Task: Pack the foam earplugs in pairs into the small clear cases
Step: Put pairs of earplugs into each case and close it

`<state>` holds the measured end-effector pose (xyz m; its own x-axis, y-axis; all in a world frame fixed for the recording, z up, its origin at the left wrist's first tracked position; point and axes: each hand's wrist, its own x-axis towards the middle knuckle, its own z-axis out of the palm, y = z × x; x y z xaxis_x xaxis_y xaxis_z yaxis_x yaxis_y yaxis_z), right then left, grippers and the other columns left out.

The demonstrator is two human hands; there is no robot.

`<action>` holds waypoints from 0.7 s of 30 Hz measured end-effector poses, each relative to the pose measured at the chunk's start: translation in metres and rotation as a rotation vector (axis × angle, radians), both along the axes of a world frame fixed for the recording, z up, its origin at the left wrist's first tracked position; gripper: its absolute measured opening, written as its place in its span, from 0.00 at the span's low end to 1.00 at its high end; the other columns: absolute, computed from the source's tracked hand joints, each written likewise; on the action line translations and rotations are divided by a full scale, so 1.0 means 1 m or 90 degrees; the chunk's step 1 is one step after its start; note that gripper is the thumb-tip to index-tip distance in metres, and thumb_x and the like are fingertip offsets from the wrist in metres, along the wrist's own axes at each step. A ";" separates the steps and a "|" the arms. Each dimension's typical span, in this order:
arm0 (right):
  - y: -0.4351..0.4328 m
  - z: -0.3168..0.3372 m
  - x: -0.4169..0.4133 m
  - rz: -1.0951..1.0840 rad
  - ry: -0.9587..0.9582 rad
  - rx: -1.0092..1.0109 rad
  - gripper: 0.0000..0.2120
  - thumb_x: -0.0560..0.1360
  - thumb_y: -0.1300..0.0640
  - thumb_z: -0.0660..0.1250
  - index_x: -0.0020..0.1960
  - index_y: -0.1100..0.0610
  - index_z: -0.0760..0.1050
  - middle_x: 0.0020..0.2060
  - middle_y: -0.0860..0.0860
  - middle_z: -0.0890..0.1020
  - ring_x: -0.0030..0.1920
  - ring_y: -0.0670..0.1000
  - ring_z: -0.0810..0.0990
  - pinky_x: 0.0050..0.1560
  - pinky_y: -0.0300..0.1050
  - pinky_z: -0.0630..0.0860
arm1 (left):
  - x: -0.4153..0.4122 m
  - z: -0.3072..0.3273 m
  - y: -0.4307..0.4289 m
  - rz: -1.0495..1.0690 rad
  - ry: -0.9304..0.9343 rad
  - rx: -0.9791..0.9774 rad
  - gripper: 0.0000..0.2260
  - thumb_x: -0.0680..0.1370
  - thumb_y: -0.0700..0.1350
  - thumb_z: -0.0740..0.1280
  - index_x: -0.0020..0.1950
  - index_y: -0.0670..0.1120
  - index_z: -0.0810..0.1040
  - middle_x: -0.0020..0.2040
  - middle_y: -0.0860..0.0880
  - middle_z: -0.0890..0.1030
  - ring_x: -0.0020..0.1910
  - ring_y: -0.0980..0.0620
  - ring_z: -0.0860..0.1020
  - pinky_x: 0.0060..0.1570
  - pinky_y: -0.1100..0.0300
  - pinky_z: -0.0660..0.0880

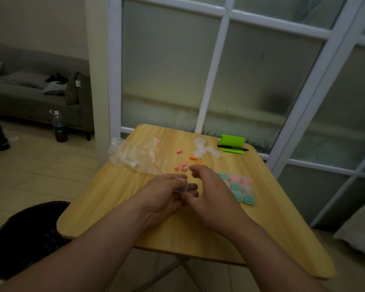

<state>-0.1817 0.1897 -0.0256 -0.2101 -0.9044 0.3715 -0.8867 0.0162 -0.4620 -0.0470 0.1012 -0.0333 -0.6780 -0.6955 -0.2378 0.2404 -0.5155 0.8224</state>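
Note:
My left hand (167,194) is shut on a small clear case (181,185) over the middle of the wooden table (114,192). My right hand (211,192) is right beside it, its fingers curled near the case; whether it holds an earplug I cannot tell. Several loose pink earplugs (181,165) lie just beyond my hands, one more pink earplug (179,151) sits farther back, and an orange earplug (192,158) lies near it. Empty clear cases (207,149) are clustered at the back. Filled cases (239,189) with green and pink earplugs lie in rows right of my right hand.
A crumpled clear plastic bag (135,153) with a red strip lies at the table's back left. A green box (232,142) and a black pen (232,147) sit at the back right, by the glass door. A dark stool (27,232) stands left of the table.

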 end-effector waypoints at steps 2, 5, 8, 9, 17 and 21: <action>0.004 -0.001 -0.002 -0.014 -0.008 0.011 0.30 0.78 0.43 0.72 0.77 0.44 0.66 0.70 0.41 0.74 0.69 0.43 0.71 0.67 0.40 0.72 | -0.003 0.000 0.003 0.000 -0.001 -0.005 0.14 0.83 0.33 0.64 0.69 0.37 0.74 0.59 0.31 0.84 0.57 0.37 0.85 0.44 0.52 0.85; 0.012 -0.001 -0.006 -0.030 -0.020 0.029 0.28 0.78 0.44 0.71 0.76 0.44 0.68 0.68 0.43 0.75 0.67 0.44 0.73 0.66 0.45 0.75 | -0.014 0.000 0.012 -0.003 -0.001 -0.008 0.14 0.83 0.33 0.63 0.69 0.37 0.74 0.57 0.32 0.84 0.53 0.39 0.86 0.50 0.51 0.83; 0.020 -0.003 -0.011 -0.057 -0.041 0.037 0.25 0.76 0.43 0.70 0.72 0.42 0.70 0.63 0.42 0.77 0.63 0.45 0.77 0.63 0.51 0.79 | -0.030 0.001 0.023 -0.012 0.024 -0.009 0.13 0.83 0.31 0.61 0.67 0.34 0.76 0.49 0.35 0.86 0.42 0.45 0.86 0.43 0.55 0.83; 0.023 -0.004 -0.013 -0.065 -0.056 0.036 0.24 0.75 0.42 0.69 0.70 0.40 0.70 0.61 0.41 0.78 0.61 0.45 0.79 0.60 0.52 0.81 | -0.035 0.003 0.028 -0.018 0.030 -0.016 0.13 0.83 0.31 0.61 0.66 0.33 0.77 0.47 0.36 0.86 0.40 0.46 0.86 0.41 0.57 0.84; 0.052 -0.004 -0.035 -0.104 -0.082 0.004 0.18 0.76 0.47 0.69 0.65 0.40 0.73 0.57 0.39 0.79 0.57 0.42 0.79 0.58 0.51 0.82 | -0.071 0.010 0.057 -0.023 0.028 -0.056 0.12 0.82 0.29 0.60 0.59 0.33 0.82 0.49 0.35 0.84 0.39 0.48 0.85 0.38 0.60 0.83; 0.061 -0.001 -0.045 -0.142 -0.050 -0.030 0.15 0.78 0.48 0.70 0.64 0.42 0.76 0.56 0.38 0.75 0.57 0.42 0.77 0.57 0.48 0.82 | -0.081 0.012 0.066 -0.035 0.017 -0.077 0.13 0.83 0.30 0.59 0.59 0.34 0.82 0.44 0.39 0.84 0.36 0.51 0.85 0.34 0.60 0.81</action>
